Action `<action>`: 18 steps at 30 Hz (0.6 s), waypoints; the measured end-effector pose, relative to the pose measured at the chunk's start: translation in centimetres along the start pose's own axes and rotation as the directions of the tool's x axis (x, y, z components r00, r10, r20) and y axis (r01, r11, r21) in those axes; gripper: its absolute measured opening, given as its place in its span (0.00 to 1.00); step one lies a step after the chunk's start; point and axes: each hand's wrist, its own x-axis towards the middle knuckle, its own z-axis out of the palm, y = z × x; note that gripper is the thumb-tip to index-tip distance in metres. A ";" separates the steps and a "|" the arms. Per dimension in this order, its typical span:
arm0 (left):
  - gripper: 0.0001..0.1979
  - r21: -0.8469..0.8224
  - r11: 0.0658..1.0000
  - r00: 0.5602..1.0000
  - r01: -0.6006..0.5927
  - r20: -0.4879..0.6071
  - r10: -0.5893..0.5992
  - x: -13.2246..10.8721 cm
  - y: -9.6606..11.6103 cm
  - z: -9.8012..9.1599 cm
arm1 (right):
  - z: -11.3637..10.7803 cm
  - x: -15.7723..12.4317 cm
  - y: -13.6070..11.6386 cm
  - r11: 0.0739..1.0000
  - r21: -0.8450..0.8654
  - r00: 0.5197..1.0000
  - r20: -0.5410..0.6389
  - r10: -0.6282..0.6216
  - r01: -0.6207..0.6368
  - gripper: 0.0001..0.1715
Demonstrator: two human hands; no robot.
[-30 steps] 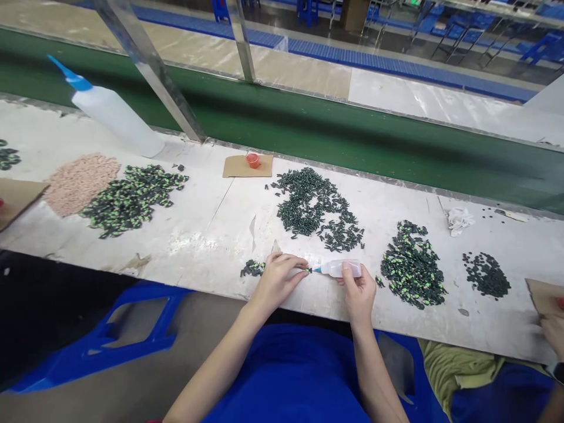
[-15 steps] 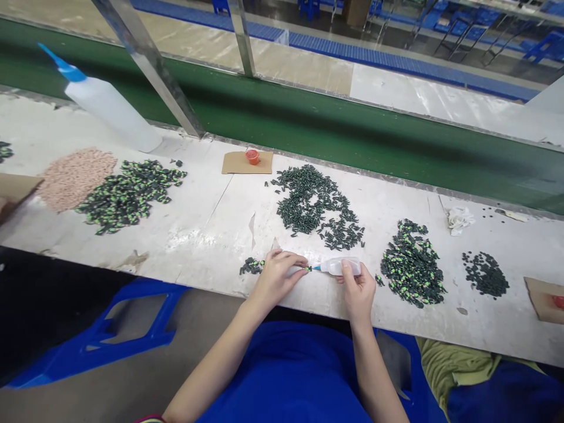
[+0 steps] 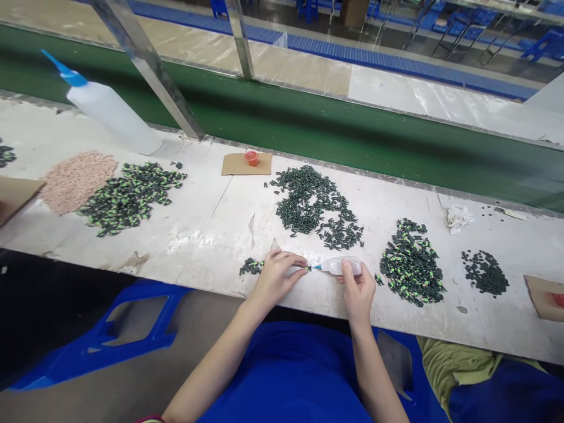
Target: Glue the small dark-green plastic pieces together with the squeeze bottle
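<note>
Between thumb and fingertips, my left hand (image 3: pixel 280 272) pinches a small dark and green piece (image 3: pixel 308 268) low over the white table. My right hand (image 3: pixel 359 285) is closed around a small translucent squeeze bottle (image 3: pixel 337 265), held nearly level. The bottle's blue tip points left, at or very near the pinched piece; contact is too small to tell. A small pile of dark and green pieces (image 3: pixel 252 266) lies just left of my left hand. Beyond both hands spreads a pile of dark green rod-like pieces (image 3: pixel 304 205). Right of my right hand is a larger green-marked pile (image 3: pixel 413 267).
A large white bottle (image 3: pixel 112 114) with a blue nozzle stands at the back left, near pink pieces (image 3: pixel 79 181) and another green-dark pile (image 3: pixel 127 200). A red cup (image 3: pixel 251 158) sits on cardboard (image 3: pixel 233 165). Crumpled tissue (image 3: pixel 459 218) and black discs (image 3: pixel 484 273) are at right.
The view has shifted very slightly. Both hands keep the same hold and place, with the bottle tip still by the piece.
</note>
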 end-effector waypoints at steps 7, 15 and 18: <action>0.06 -0.008 1.000 1.000 0.012 -0.001 -0.012 0.1 0.1 -0.1 | -0.1 0.0 0.0 1.000 0.011 1.000 0.013 -0.002 0.002 0.21; 0.05 -0.015 1.000 1.000 0.020 0.001 -0.020 0.1 0.1 -0.1 | 0.0 0.0 -0.2 1.000 -0.017 1.000 0.019 -0.015 0.015 0.21; 0.05 -0.018 0.999 1.000 0.028 0.004 -0.028 0.1 0.1 -0.2 | 0.0 0.0 -0.3 1.000 -0.009 1.000 0.008 -0.011 0.011 0.21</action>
